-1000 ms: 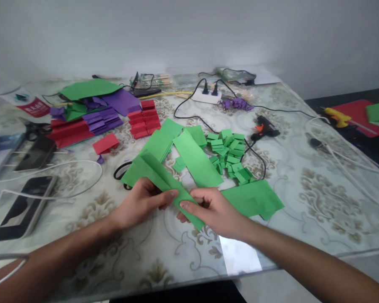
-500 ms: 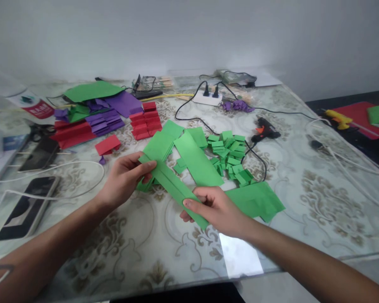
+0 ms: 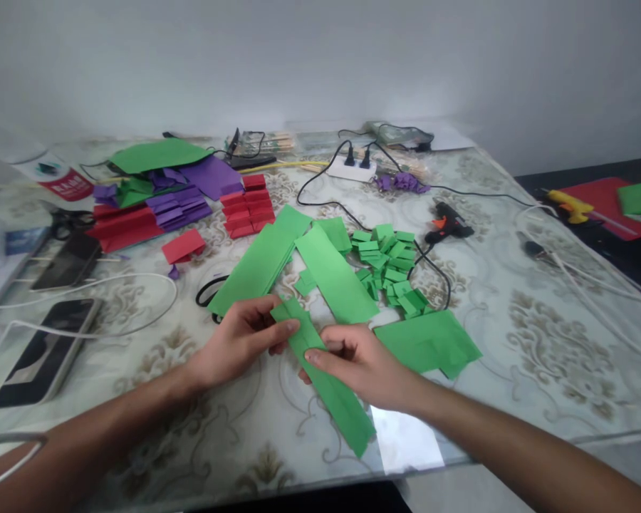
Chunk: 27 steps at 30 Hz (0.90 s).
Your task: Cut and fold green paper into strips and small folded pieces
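Note:
A folded green paper strip (image 3: 334, 392) slants between my two hands above the table. My left hand (image 3: 246, 338) pinches its upper end between thumb and fingers. Lower down, near the strip's middle, my right hand (image 3: 360, 363) grips it with the thumb on top. Behind the hands lie long green paper strips (image 3: 264, 256), with another green strip (image 3: 334, 274) to their right. A pile of small folded green pieces (image 3: 387, 260) sits farther right. Beside my right wrist rests a wider green sheet (image 3: 427, 342).
Red folded papers (image 3: 247, 206) and purple folded papers (image 3: 179, 206) lie at the back left, near scissors (image 3: 67, 221). Two phones, one a light-edged phone (image 3: 45, 353), lie left. A black glue gun (image 3: 449, 222) and a power strip (image 3: 351, 168) with cords stand behind.
Both hands have shifted: the left moved right and down, closer to the right hand. The strip slid down toward the table's front edge, uncovering the long green strips and black scissor-like loops behind.

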Motion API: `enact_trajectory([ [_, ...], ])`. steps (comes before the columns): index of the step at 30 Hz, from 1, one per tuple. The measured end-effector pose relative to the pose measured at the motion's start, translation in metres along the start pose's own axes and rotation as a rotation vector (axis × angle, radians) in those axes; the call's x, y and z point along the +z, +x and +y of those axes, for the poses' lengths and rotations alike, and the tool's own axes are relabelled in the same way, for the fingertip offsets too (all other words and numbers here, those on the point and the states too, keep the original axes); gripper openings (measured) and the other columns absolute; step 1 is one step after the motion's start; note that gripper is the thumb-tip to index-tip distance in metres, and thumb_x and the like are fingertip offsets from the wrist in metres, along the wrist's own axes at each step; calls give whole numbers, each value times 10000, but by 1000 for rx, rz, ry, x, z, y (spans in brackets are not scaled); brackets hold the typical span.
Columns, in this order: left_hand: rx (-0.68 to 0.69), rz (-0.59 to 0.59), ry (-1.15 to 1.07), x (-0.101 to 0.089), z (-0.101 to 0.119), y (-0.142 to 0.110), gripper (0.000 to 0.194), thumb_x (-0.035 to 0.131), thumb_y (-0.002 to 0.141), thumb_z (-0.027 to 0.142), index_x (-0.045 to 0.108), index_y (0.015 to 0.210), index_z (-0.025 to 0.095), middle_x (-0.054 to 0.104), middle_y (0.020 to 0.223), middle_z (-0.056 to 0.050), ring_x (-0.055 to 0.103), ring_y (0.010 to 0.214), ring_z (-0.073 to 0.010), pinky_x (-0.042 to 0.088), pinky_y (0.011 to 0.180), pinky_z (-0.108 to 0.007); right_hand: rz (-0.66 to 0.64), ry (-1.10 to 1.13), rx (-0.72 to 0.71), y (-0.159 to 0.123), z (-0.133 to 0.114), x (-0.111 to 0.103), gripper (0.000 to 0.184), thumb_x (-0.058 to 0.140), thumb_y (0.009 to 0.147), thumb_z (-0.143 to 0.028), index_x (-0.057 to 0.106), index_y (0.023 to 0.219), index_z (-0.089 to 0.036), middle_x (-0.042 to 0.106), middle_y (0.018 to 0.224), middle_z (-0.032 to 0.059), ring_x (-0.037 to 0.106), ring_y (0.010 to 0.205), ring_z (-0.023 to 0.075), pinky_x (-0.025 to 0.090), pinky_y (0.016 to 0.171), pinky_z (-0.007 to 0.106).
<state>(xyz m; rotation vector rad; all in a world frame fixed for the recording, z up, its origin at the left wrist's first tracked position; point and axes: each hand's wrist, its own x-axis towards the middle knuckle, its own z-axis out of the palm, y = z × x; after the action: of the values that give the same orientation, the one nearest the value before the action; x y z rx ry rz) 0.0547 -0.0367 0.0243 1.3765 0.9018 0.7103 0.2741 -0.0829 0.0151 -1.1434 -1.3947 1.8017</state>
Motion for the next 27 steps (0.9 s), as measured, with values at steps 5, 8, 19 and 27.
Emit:
enact_trajectory([
  [5,28,80,-4,-12,6,4,280,729,917,330,647,720,150,580,578,22,500,536,-89,391,524,-204,-15,61,-3,-1,-4,-1,603,750,816,-635,350,618,-230,231,590,-85,458,525,105,326,482,226],
  [8,32,147,-34,-18,3,7,244,730,920,326,663,757,156,575,598,26,500,554,-91,393,533,-201,-30,94,3,-1,-4,-1,608,739,827,-636,337,620,-230,214,600,-87,458,517,99,304,475,221],
  [19,-135,-100,-62,3,-3,-1,254,797,843,347,675,751,143,626,634,-1,548,588,-113,443,571,-219,25,-27,-29,-1,-1,1,565,691,896,-544,315,629,-219,230,618,-77,262,563,83,180,503,246],
  [27,-68,-34,-15,-9,2,2,284,785,857,343,666,699,140,629,598,0,543,561,-103,437,565,-214,20,-68,-58,-1,-1,-1,570,678,899,-568,314,628,-223,228,605,-78,263,543,81,213,479,233],
])
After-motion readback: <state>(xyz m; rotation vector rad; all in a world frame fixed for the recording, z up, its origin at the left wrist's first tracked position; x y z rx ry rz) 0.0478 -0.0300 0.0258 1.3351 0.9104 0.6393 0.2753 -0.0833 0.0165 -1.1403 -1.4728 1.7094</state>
